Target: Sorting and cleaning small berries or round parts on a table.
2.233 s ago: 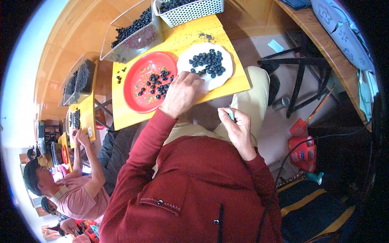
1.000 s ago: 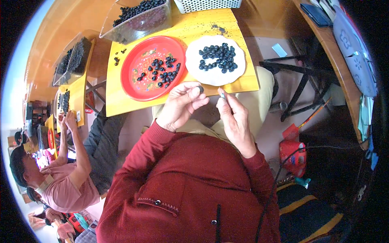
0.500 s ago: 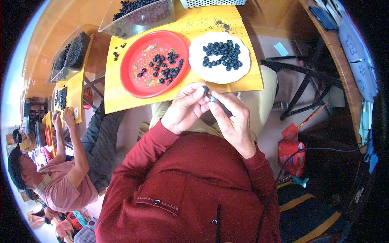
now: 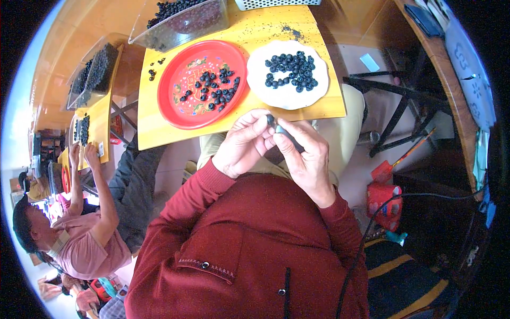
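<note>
My left hand (image 4: 247, 135) is closed, its thumb and fingertips pinching a small dark bead (image 4: 270, 119) just off the table's near edge. My right hand (image 4: 305, 151) meets it there, closed around a slim dark tool with a teal part (image 4: 281, 131); its tip is too small to make out. Beyond my hands, a scalloped white plate (image 4: 289, 100) carries a cluster of round blue-black beads (image 4: 303, 72). To its left lies a red tray (image 4: 175, 106) with a printed pattern and more scattered dark beads (image 4: 218, 93).
A clear tub (image 4: 196, 29) of dark beads stands at the back of the yellow tabletop (image 4: 154, 130), near a perforated white basket (image 4: 276, 4). Dark crumbs (image 4: 292, 33) lie behind the plate. At left, a person in pink (image 4: 93, 242) works at another table. A black cable (image 4: 419, 195) hangs at right.
My hands stay almost in place, still pinching the bead and the tool. The bead between my left fingertips seems slightly turned. The view has shifted a little.
</note>
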Demonstrator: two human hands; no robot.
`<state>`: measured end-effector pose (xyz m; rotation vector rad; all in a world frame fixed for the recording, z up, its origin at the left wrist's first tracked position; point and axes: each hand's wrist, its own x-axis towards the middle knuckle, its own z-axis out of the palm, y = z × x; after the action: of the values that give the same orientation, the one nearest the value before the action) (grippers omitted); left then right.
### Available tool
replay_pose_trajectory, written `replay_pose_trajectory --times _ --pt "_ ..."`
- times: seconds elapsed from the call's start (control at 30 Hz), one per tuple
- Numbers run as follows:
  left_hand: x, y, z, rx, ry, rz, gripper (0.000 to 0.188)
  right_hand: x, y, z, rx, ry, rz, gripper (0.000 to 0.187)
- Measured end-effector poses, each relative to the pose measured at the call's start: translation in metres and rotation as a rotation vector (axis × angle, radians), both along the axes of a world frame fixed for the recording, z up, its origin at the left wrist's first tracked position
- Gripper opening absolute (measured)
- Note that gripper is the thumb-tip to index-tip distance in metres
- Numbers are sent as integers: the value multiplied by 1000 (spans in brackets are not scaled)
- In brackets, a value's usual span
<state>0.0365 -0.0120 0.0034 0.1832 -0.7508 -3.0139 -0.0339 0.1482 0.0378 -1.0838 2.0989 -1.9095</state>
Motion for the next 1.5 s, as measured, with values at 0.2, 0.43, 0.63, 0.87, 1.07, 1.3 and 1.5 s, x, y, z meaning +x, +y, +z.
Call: replay_pose_trajectory --times 0.2,0.43,0.63,0.87,1.07,1.3,1.5 --pt "0 5 3 -28 0 36 18 0 3 -3 -5 15 -14 28" --pt "2 8 9 -99 25 63 14 -2 8 -3 -14 3 18 27" --pt "10 17 25 -293 206 -18 13 -26 14 -22 -66 -190 -136 25" --pt "8 15 12 -120 75 44 12 -16 20 -11 -56 -216 -39 26" --pt "11 12 4 -105 29 4 14 -7 14 -9 -103 -202 32 30" --pt "10 23 11 -206 -56 44 18 -7 6 -16 -104 -287 103 22" --pt "13 20 3 -108 77 -48 16 -10 6 -20 -180 -487 107 24"
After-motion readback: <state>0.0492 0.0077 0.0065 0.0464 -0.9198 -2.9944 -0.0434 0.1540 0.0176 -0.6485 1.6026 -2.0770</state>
